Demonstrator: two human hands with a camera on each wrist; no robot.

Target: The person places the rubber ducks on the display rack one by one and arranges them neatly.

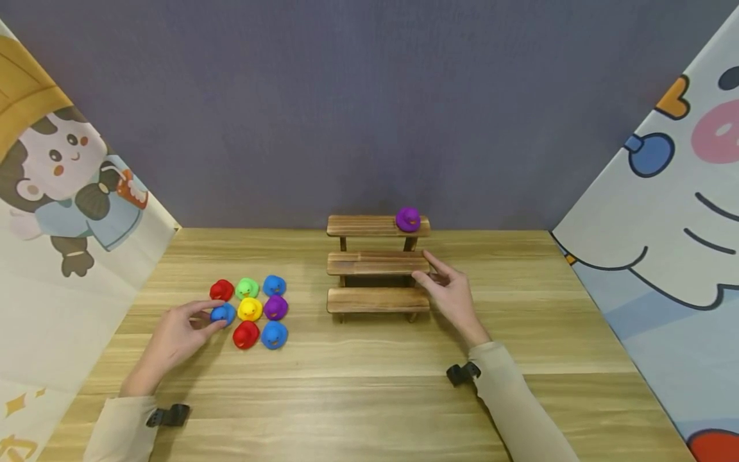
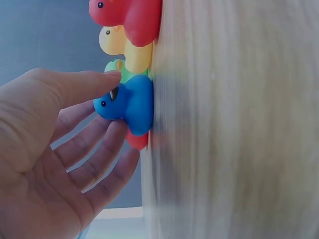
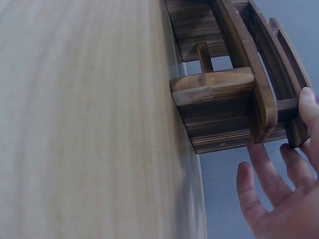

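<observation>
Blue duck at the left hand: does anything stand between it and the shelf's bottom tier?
Yes: straight across, the yellow duck and purple duck beside it stand between the blue duck and the bottom tier.

In the left wrist view, the top edge crops a red duck [image 2: 135, 20]; left of centre, the blue duck [image 2: 137, 104] partly hides a green duck [image 2: 130, 75].

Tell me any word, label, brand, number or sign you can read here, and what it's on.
There is none that I can read.
Ducks: no lettering shows.
Shelf: no lettering shows, only wood grain.
Wall drawings: no readable words.
Wrist cameras: too small to tell whether they carry any marks.
</observation>
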